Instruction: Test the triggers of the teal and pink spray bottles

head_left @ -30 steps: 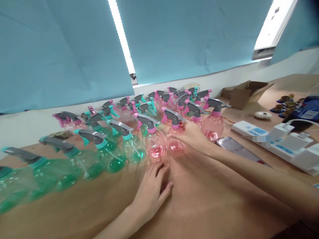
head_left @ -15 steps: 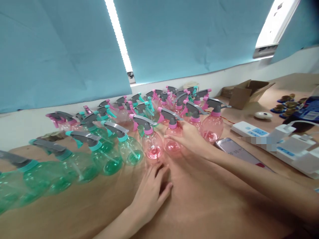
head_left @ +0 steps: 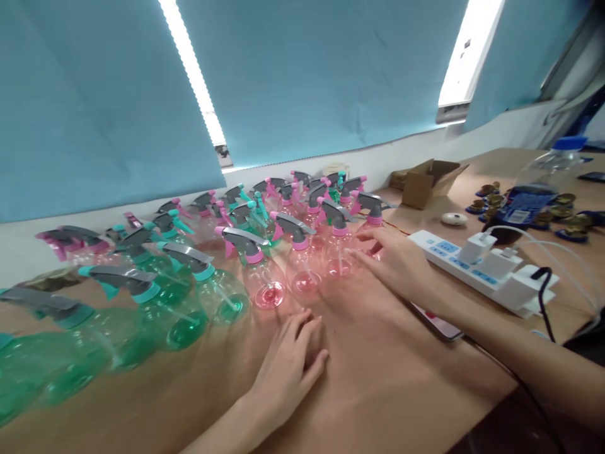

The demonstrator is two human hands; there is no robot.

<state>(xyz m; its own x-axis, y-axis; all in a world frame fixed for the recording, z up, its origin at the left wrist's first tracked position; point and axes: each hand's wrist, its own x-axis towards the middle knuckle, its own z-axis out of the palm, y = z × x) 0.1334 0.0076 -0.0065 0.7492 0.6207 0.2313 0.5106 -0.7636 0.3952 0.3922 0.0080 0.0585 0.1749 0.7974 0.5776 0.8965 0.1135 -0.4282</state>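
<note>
Surveying from the left: the green spray bottles (head_left: 186, 315) stand upright in rows on the table (head_left: 378, 391), each with a grey trigger head fitted; those at the far left edge are blurred. The left hand (head_left: 288, 369) lies palm down on bare tabletop, fingers loosely spread, holding nothing, just short of the front row. Beyond it stand the pink spray bottles (head_left: 262, 287), likewise capped and upright, with mixed colours ranked behind them towards the wall. The right hand (head_left: 397, 265) is stretched out, fingertips touching the rightmost front pink bottle (head_left: 338, 258); no closed grip shows. A phone (head_left: 437, 323) lies partly under that wrist, with a power strip (head_left: 444, 247) and a cardboard box (head_left: 428, 183) further right. Judgement: the rows look largely formed, no loose heads or uncapped bottles are visible, and only the right end is being handled.
</note>
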